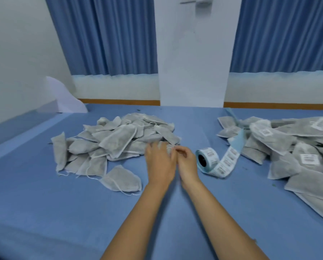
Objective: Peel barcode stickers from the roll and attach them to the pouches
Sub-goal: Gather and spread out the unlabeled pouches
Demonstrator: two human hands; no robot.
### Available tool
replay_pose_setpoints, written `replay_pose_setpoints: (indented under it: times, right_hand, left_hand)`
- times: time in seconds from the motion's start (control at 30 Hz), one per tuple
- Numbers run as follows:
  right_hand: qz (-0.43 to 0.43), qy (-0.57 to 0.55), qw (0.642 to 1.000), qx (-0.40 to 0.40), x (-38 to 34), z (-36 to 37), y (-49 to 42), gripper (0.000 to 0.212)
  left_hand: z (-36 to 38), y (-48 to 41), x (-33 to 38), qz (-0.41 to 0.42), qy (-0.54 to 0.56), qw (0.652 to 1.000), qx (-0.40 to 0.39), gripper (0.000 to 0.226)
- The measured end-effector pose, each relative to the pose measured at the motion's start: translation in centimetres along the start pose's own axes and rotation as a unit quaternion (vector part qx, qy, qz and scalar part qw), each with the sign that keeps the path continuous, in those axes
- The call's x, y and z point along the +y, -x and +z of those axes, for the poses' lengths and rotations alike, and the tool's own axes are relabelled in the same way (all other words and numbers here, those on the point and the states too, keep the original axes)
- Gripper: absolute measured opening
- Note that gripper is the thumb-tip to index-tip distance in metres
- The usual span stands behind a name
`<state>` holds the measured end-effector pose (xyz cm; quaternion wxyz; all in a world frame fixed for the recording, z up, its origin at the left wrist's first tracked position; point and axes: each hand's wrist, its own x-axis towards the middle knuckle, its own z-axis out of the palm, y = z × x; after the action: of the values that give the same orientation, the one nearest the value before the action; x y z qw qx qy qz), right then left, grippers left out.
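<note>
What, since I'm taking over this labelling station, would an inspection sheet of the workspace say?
Surface: blue table.
Job's things: unlabelled pouches heaped left; labelled pouches heaped right; sticker roll between them, its strip trailing toward the right heap.
Clutter: pale blue backing strip by the right heap; white sheet at far left.
Hands: left hand with fingers stretched onto the left heap's edge; right hand beside it, fingers curled, contents unclear.
Cables: nothing seen.
Surroundings: blue curtains, white pillar.
</note>
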<state>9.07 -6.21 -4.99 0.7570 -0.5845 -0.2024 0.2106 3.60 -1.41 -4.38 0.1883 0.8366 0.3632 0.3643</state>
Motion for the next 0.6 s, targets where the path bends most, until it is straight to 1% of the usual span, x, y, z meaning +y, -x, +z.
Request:
replay_pose_setpoints:
  times: [0.03, 0.07, 0.1, 0.13, 0.17, 0.23, 0.27, 0.33, 0.4, 0.43, 0.5, 0.53, 0.6]
  right_hand:
    - [-0.010, 0.072, 0.997, 0.001, 1.1, 0.7, -1.0, 0.020]
    - [-0.019, 0.164, 0.986, -0.007, 2.1, 1.3, -2.2, 0.038]
    - [-0.027, 0.248, 0.968, -0.018, 2.9, 1.7, -3.3, 0.056]
    - [-0.033, 0.304, 0.952, -0.027, 3.5, 2.2, -4.4, 0.072]
    - [-0.039, 0.337, 0.940, -0.038, 4.1, 2.6, -5.4, 0.083]
    - [-0.050, 0.374, 0.924, -0.065, 5.4, 3.1, -7.6, 0.095]
    - [-0.054, 0.384, 0.918, -0.080, 5.9, 3.3, -8.6, 0.099]
    - [-0.060, 0.386, 0.915, -0.102, 6.6, 3.5, -10.7, 0.104]
    - [-0.062, 0.395, 0.909, -0.120, 6.8, 3.8, -12.6, 0.105]
    - [-0.064, 0.416, 0.896, -0.139, 6.9, 4.0, -13.3, 0.104]
    - [-0.072, 0.458, 0.867, -0.184, 6.9, 4.4, -13.9, 0.098]
    - [-0.085, 0.462, 0.860, -0.199, 6.7, 4.6, -13.8, 0.093]
    - [-0.127, 0.434, 0.866, -0.214, 6.3, 4.7, -13.0, 0.079]
  left_hand:
    - [-0.7, -0.7, -2.1, -0.021, -0.081, 0.996, 0.028, 0.040]
    - [-1.4, -1.5, -4.0, -0.050, -0.128, 0.989, 0.047, 0.049]
    - [-2.2, -2.3, -6.0, -0.076, -0.154, 0.984, 0.057, 0.054]
    - [-2.9, -3.2, -7.9, -0.094, -0.182, 0.977, 0.059, 0.057]
    - [-3.3, -4.3, -9.7, -0.104, -0.216, 0.969, 0.054, 0.058]
    - [-4.2, -6.7, -12.7, -0.125, -0.264, 0.956, 0.022, 0.057]
    - [-4.4, -8.0, -13.8, -0.142, -0.267, 0.953, 0.004, 0.056]
    - [-4.1, -10.4, -15.3, -0.182, -0.239, 0.954, -0.023, 0.056]
    - [-3.3, -11.9, -15.7, -0.214, -0.167, 0.961, -0.049, 0.055]
    - [-2.8, -12.4, -15.7, -0.219, -0.138, 0.964, -0.061, 0.056]
    - [-2.4, -12.6, -15.5, -0.206, -0.103, 0.970, -0.080, 0.059]
    - [-2.3, -12.6, -15.3, -0.196, -0.080, 0.973, -0.088, 0.062]
    - [-2.2, -11.9, -14.6, -0.178, -0.037, 0.978, -0.101, 0.058]
